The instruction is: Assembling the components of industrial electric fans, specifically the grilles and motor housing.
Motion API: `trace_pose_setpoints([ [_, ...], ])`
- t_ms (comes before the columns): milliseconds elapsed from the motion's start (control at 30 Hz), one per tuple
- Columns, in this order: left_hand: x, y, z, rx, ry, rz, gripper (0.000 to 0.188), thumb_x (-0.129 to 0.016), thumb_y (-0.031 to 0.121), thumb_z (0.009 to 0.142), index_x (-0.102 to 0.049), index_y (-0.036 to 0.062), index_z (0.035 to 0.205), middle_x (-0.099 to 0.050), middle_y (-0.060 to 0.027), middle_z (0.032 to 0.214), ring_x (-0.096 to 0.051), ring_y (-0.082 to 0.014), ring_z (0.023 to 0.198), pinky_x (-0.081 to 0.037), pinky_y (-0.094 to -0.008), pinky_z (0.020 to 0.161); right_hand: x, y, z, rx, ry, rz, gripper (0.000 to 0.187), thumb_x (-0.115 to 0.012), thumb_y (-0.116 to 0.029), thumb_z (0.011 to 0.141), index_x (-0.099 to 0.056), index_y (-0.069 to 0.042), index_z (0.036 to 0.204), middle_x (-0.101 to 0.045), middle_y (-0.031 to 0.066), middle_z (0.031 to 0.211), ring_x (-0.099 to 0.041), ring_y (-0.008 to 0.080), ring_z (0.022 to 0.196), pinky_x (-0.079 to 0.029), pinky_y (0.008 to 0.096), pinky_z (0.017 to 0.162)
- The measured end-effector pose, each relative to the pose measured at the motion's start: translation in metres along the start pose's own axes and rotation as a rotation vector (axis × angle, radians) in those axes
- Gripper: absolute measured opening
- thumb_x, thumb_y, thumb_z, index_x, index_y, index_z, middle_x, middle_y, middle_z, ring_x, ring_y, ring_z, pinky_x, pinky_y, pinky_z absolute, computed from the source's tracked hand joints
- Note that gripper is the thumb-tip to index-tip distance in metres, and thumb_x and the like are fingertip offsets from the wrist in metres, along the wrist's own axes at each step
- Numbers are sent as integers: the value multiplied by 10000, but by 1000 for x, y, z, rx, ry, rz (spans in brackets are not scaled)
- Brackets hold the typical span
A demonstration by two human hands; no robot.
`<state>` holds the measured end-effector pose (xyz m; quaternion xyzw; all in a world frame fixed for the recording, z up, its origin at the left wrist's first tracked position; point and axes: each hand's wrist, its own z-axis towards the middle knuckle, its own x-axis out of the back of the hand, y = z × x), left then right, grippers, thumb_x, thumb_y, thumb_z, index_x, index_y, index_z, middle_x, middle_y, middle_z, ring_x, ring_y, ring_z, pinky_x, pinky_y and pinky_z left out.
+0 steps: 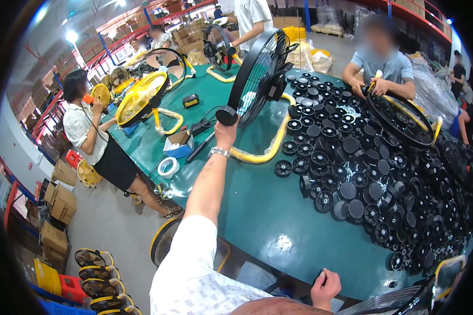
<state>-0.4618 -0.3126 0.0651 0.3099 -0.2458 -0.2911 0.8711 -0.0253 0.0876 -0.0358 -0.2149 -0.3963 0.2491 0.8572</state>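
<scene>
My left hand point(226, 135), with a metal watch on the wrist, is closed round a round black knob point(227, 115) on the side of a black fan point(257, 79). The fan stands tilted on the green table point(263, 210), on a bent yellow tube stand point(270, 149) partly wrapped in clear film. My right hand point(325, 289) is curled at the near table edge, with something small and dark at its fingers that I cannot make out. To its right, a black fan cage point(399, 299) shows partly at the lower rim. A large heap of round black knobs point(347, 173) covers the table's right side.
A person point(381, 68) across the table handles another black fan point(402, 121). At left, a person point(86, 126) holds an orange tool by yellow fans point(142, 100). A tape roll point(168, 167), small box point(178, 144) and yellow-black battery-like block point(191, 101) lie on the table. Fans point(100, 281) stand on the floor.
</scene>
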Motion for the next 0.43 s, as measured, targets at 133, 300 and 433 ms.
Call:
trace_pose_setpoints([
  [133, -21, -5, 19, 34, -14, 111, 436, -727, 411, 822, -674, 13, 992, -706, -168, 954, -672, -327, 936, -515, -384, 798, -1, -4, -5, 69, 5, -93, 135, -594, 13, 780, -607, 3, 914, -584, 149, 735, -551, 323, 606, -434, 404, 534],
  [300, -64, -75, 51, -100, -170, 317, 654, -632, 616, 827, -628, 3, 1054, -683, -206, 955, -643, -397, 948, -493, -464, 772, -10, -8, -6, 93, 26, -113, 174, -605, 1, 750, -615, -14, 923, -575, 133, 695, -540, 313, 573, -434, 410, 532],
  [433, -47, -152, 159, -164, -456, 1151, 658, -503, 631, 890, -532, 110, 1291, -672, -234, 980, -688, -297, 794, -498, -512, 673, 12, -17, -28, -11, 61, -110, 207, -627, -36, 728, -634, -42, 934, -600, 122, 703, -569, 313, 589, -452, 422, 540],
])
